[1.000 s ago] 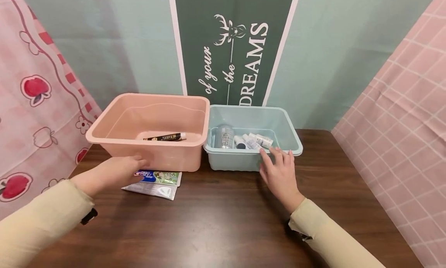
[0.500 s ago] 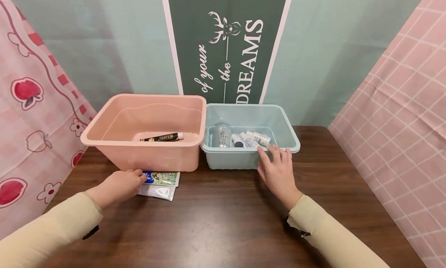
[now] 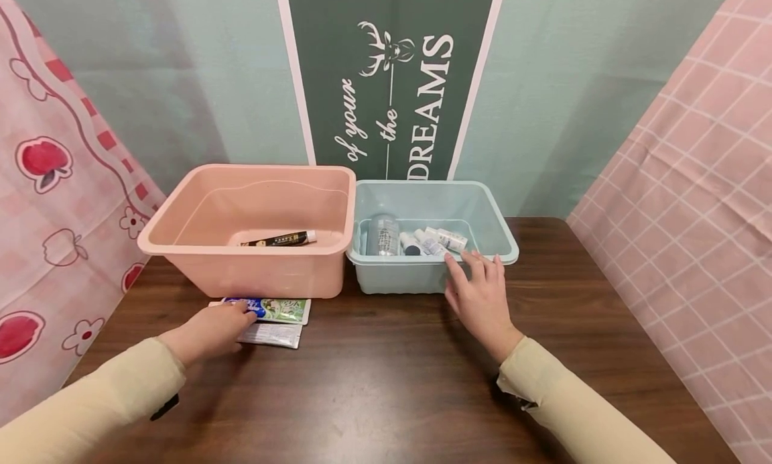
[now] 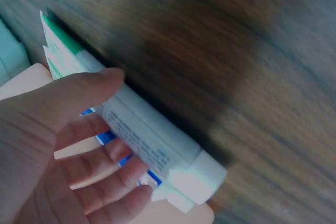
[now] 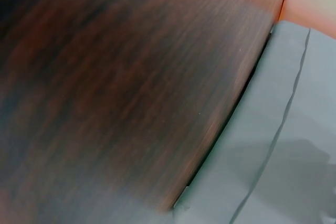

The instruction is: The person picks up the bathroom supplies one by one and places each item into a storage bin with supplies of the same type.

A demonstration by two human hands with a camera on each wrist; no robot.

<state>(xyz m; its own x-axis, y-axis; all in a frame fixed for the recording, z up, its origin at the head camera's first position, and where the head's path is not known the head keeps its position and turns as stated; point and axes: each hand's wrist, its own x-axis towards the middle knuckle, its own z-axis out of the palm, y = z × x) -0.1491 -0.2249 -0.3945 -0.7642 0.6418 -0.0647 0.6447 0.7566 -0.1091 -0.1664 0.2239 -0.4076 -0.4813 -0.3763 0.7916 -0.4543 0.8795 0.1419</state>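
Note:
My left hand (image 3: 212, 328) lies over two tubes on the table, in front of the pink bin (image 3: 289, 271). Its fingers touch a blue and green toothpaste tube (image 3: 283, 310). In the left wrist view, the thumb meets the edge of a whitish tube (image 4: 142, 129) with a white cap, and the other fingers are spread and slightly bent. The head view shows this silvery tube (image 3: 274, 334) nearer me. My right hand (image 3: 482, 303) rests its fingertips on the front rim of the light blue bin (image 3: 398, 276), fingers relaxed. The right wrist view shows no fingers.
A black tube (image 3: 280, 239) lies inside the pink bin. The blue bin holds a clear bottle (image 3: 383, 236) and several small white bottles (image 3: 431, 241). Both bins stand side by side on the dark wooden table (image 3: 374, 383), with cloth hangings behind and at the sides.
My left hand has come down from in front of the pink bin onto the tubes and shifted slightly nearer me. My right hand has stayed at the blue bin's rim.

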